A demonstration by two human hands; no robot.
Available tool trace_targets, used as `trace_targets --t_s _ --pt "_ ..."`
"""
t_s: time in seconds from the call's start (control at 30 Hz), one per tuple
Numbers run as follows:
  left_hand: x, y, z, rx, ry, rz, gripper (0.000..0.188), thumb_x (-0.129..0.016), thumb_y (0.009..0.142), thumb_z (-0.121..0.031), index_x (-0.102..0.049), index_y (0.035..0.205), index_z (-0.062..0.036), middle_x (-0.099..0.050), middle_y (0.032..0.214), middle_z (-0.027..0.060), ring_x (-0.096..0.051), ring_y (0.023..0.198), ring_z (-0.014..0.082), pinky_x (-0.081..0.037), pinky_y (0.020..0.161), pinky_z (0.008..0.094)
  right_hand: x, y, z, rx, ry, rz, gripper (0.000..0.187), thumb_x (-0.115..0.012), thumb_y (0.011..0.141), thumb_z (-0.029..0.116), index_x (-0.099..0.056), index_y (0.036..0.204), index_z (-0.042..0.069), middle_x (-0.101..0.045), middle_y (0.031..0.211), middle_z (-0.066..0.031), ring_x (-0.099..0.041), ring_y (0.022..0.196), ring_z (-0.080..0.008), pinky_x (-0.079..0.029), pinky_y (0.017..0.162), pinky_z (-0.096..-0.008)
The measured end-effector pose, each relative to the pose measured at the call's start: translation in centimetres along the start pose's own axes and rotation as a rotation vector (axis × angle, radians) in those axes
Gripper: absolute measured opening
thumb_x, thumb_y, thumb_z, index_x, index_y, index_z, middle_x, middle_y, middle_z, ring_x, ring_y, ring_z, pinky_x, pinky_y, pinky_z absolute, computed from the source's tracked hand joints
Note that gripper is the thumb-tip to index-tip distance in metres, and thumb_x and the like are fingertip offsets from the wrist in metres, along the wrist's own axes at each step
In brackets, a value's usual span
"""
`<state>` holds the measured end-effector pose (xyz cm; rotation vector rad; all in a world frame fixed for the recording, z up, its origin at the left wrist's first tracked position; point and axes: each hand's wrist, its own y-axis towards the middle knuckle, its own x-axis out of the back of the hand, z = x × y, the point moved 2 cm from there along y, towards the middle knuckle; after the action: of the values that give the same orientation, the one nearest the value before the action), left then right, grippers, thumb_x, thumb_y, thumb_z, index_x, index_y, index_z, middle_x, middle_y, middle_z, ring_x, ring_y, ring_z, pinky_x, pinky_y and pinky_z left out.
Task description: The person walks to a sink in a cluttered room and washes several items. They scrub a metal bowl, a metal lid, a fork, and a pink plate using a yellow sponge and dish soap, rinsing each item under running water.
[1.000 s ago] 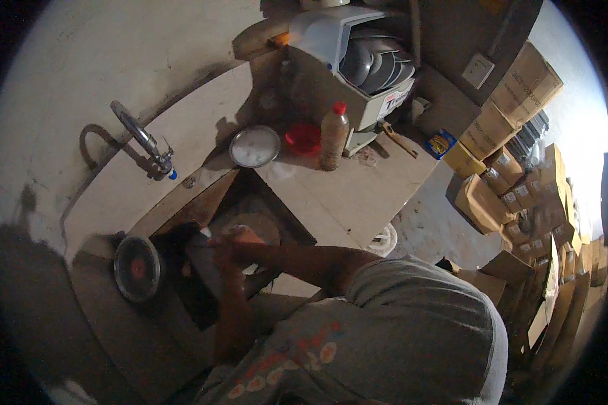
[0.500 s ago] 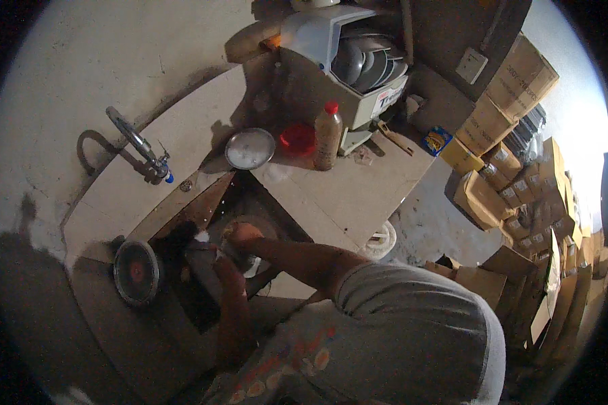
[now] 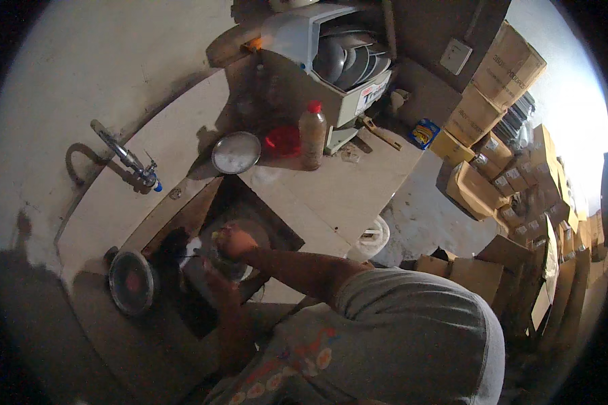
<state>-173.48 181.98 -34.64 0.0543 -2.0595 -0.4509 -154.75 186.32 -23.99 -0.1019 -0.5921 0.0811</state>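
Both hands are low inside the dark sink (image 3: 277,226). My right hand (image 3: 238,243) is closed, with a small yellowish thing (image 3: 215,236) at its fingers; shadow hides its kind. My left hand (image 3: 219,278) is closed at the edge of a greyish, shiny dish (image 3: 197,268), whose full shape is hidden. The two hands are close together, the right one farther from me. Beneath and behind them a round metal vessel (image 3: 258,228) sits in the sink. A white patch (image 3: 192,246) shows beside the dish.
A tap (image 3: 132,162) stands behind the sink. A round metal lid or plate (image 3: 132,282) is at the left. On the counter are a metal plate (image 3: 236,152), a red bowl (image 3: 284,141), a red-capped bottle (image 3: 312,135) and a dish rack (image 3: 348,88). Cardboard boxes (image 3: 476,189) fill the right.
The whole view has shifted slightly, so the counter things appear farther left. Both hands stay together in the sink, still holding on, with small movements over the dish.
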Motion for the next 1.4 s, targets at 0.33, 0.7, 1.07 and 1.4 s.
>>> trace_targets --t_s 0.33,0.7,1.07,1.4 --pt "4.1 5.2 -7.4 0.369 -1.110 0.098 0.053 -0.072 0.086 -0.005 -0.051 0.134 0.0041 -0.060 0.127 0.0132 -0.061 0.111 0.0249 -0.051 0.099 0.0392 -1.5 -2.4 -3.3 0.220 0.114 0.143 0.049 -0.060 0.095 0.035 -0.056 0.138 0.012 -0.057 0.137 -0.0191 -0.054 0.128 -0.0399 -0.046 0.106 -0.0461" --pt "2.9 2.6 -4.8 0.029 -0.433 -0.090 0.085 -0.083 0.079 -0.020 -0.037 0.148 0.0028 -0.050 0.142 0.0223 -0.049 0.132 0.0339 -0.040 0.112 0.0458 2.2 2.4 -2.5 0.087 0.158 -0.151 0.042 -0.053 0.099 0.038 -0.066 0.123 0.006 -0.069 0.101 -0.0255 -0.067 0.093 -0.0457 -0.052 0.088 -0.0501" --pt "5.9 3.4 -10.7 -0.146 -0.059 -0.043 0.061 -0.067 0.095 -0.035 -0.048 0.140 0.0023 -0.056 0.135 0.0204 -0.057 0.122 0.0341 -0.045 0.107 0.0475 1.5 -3.8 -1.0 0.724 -0.025 -0.171 0.042 -0.062 0.090 0.031 -0.065 0.125 0.009 -0.060 0.130 -0.0187 -0.057 0.119 -0.0398 -0.048 0.102 -0.0504" --pt "-2.4 2.5 -6.9 0.565 -1.369 0.013 0.061 -0.042 0.101 -0.044 -0.039 0.152 -0.0119 -0.043 0.154 0.0108 -0.040 0.141 0.0320 -0.035 0.117 0.0492 4.1 -2.2 0.7 -0.280 1.457 0.362 0.048 -0.058 0.099 0.052 -0.070 0.116 0.008 -0.073 0.113 -0.0092 -0.068 0.102 -0.0247 -0.053 0.088 -0.0401"
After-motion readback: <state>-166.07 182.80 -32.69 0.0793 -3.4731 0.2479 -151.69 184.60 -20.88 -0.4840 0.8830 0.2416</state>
